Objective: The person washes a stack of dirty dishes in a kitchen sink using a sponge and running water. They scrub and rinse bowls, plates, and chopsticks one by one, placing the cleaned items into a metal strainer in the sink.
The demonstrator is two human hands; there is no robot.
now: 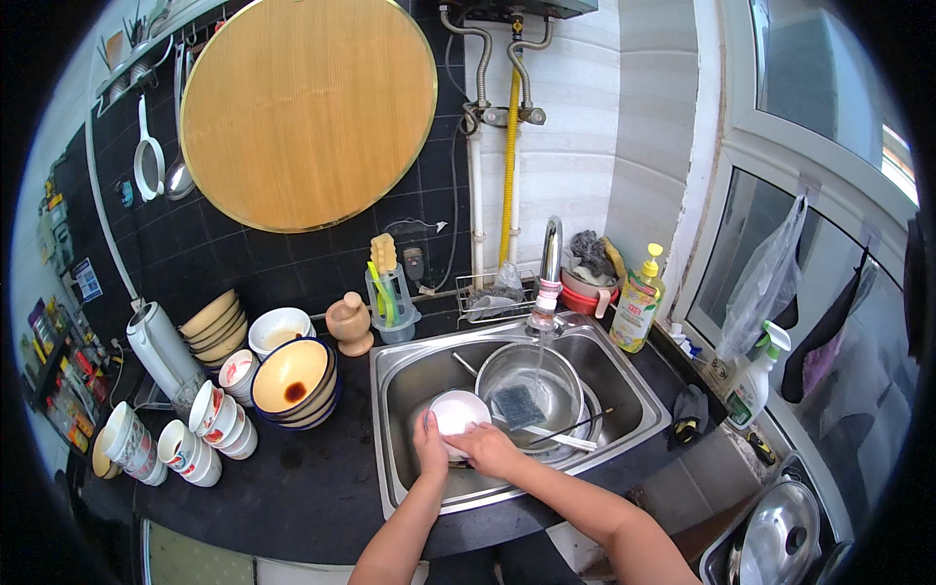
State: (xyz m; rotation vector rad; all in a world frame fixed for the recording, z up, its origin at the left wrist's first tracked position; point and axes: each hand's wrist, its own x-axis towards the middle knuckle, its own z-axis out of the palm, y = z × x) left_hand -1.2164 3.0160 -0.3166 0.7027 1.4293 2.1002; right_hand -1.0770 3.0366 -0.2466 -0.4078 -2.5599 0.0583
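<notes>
The person beside me has both hands together on a white bowl (460, 411), left hand (430, 448) at its eight o'clock, right hand (485, 450) at five, in the sink (400, 419). At two o'clock a steel pot (507, 363) catches water from the faucet (553, 252), beyond at one

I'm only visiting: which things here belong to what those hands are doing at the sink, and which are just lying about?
Seems part of it:
- white bowl, held in the left hand, touched by the right hand
- sink
- running tap
- metal basin
- dark pad

Probably just about:
- round wooden board
- wooden mortar
- silver kettle
- hanging strainer
</notes>
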